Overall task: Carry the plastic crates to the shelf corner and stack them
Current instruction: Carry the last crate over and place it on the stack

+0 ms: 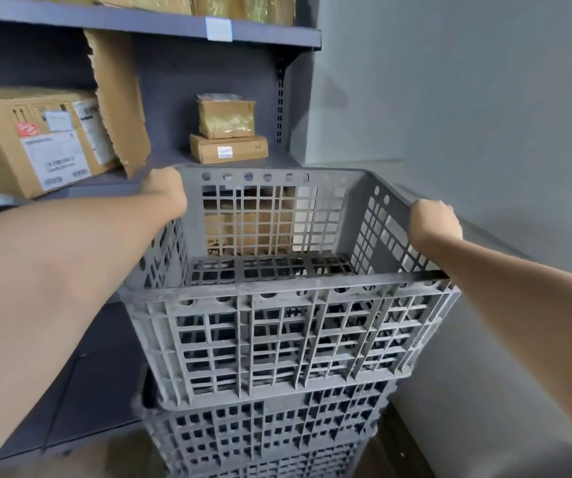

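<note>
A grey lattice plastic crate (288, 343) fills the middle of the head view, its open top facing me. My left hand (164, 191) grips the crate's left rim near the far corner. My right hand (434, 220) grips the right rim. The crate sits on top of a stack of similar grey crates (264, 439) that stands on the floor in the corner between the shelf and the wall. The held crate looks slightly askew on the one below; whether it rests fully on it I cannot tell. The crate is empty inside.
A dark grey metal shelf unit (174, 27) stands to the left and behind, holding a large cardboard box (33, 139), a torn cardboard sheet (119, 98) and two small stacked boxes (227, 132). A grey wall (467, 98) closes the right side.
</note>
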